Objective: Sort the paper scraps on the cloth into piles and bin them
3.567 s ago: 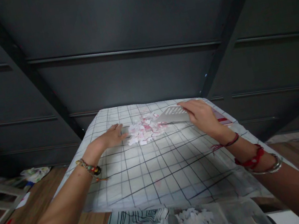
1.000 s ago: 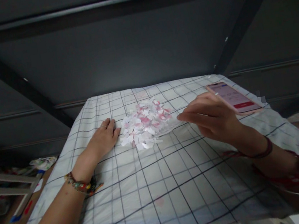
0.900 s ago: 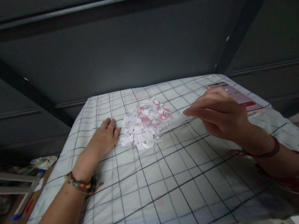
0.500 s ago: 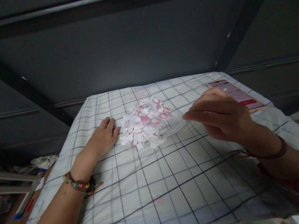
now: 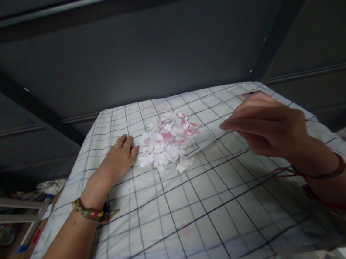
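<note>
- Cloth-covered table, patterned with dark gridlines.
- Paper scraps, white and pink, heaped upon it.
- Right hand, fingers drawn into a pinch.
- Left hand, palm down, fingers slightly parted, gripping nothing.
- Pale strip, 1 end in the right hand, the other at the scraps.

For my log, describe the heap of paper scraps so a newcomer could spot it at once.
Find the white cloth with dark grid lines, below the dark grey panelled wall. On it, between the bare left hand and right hand, lies the heap of white paper scraps. Only it is a mound of loose pieces, some pink.
</note>
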Action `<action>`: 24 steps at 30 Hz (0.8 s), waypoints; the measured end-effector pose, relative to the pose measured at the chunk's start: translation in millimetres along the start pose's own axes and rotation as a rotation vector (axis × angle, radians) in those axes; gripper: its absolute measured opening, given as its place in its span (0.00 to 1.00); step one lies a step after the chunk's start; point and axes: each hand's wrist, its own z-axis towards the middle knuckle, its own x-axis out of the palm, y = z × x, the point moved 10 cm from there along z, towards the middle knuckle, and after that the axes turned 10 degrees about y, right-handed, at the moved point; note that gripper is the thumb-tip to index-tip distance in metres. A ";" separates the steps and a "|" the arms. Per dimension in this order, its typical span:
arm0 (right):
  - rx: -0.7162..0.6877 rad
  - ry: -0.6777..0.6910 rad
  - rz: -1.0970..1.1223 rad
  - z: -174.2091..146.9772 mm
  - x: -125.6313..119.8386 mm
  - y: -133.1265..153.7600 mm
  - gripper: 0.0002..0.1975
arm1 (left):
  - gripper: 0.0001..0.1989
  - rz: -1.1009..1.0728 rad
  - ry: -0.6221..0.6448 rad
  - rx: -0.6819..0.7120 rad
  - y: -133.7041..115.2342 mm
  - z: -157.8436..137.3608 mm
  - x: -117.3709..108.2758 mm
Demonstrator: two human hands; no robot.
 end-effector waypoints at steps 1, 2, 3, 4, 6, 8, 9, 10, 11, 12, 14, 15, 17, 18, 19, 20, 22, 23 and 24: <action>-0.001 0.012 0.001 -0.1 0.5 -0.3 0.18 | 0.28 -0.002 0.003 0.003 -0.6 -0.4 -0.3; -0.004 0.028 0.009 -0.2 1.6 -0.5 0.18 | 0.28 -0.005 0.003 0.009 -1.2 -0.7 -0.7; -0.008 0.044 0.020 -0.4 2.6 -0.5 0.18 | 0.27 -0.007 0.000 0.014 -1.7 -1.0 -1.1; -0.011 0.055 0.030 -0.7 3.1 -0.5 0.18 | 0.27 -0.009 -0.004 0.018 -1.9 -1.1 -1.4; -0.016 0.059 0.045 -1.6 1.9 -0.5 0.17 | 0.27 -0.011 -0.014 0.015 -1.2 -1.1 -1.7; -0.006 0.042 0.050 -2.9 -1.2 -2.0 0.16 | 0.27 -0.009 -0.015 0.009 -0.8 -0.9 -1.3; 0.004 0.031 0.050 -3.5 -2.6 -3.1 0.16 | 0.27 -0.007 -0.012 0.006 -1.1 -0.8 -1.1; 0.015 0.022 0.049 -4.1 -3.5 -4.3 0.16 | 0.28 -0.005 -0.007 0.004 -1.4 -0.6 -0.8; 0.025 0.014 0.045 -4.5 -3.7 -5.3 0.16 | 0.28 -0.002 -0.001 0.002 -1.8 -0.4 -0.5; 0.032 0.011 0.036 -4.7 -3.4 -5.9 0.17 | 0.29 -0.001 0.004 0.002 -2.1 -0.1 -0.3; 0.035 0.019 0.022 -4.6 -0.7 -6.3 0.17 | 0.29 -0.001 0.010 0.008 -2.7 0.7 0.0; 0.037 0.029 0.020 -4.4 1.2 -6.7 0.16 | 0.29 -0.001 0.010 0.016 -2.9 1.1 0.2; 0.039 0.047 0.024 -4.4 3.5 -7.5 0.16 | 0.28 0.004 0.004 0.035 -3.2 2.0 0.7; 0.042 0.049 0.031 -4.6 3.3 -8.1 0.15 | 0.28 0.006 0.000 0.043 -3.2 2.4 1.0; 0.048 0.045 0.039 -4.9 2.3 -9.1 0.14 | 0.28 0.008 -0.002 0.047 -2.8 2.6 1.3; 0.056 0.039 0.047 -5.3 0.7 -10.1 0.14 | 0.28 0.007 -0.004 0.046 -2.2 2.7 1.5; 0.071 0.030 0.062 -5.5 -2.1 -11.5 0.13 | 0.28 0.004 -0.001 0.051 -2.4 2.4 1.7; 0.071 0.031 0.065 -5.3 -2.8 -11.3 0.13 | 0.28 0.002 -0.001 0.053 -3.0 2.1 1.4; 0.065 0.036 0.065 -4.8 -2.8 -10.4 0.13 | 0.28 0.000 -0.002 0.054 -3.5 1.7 0.9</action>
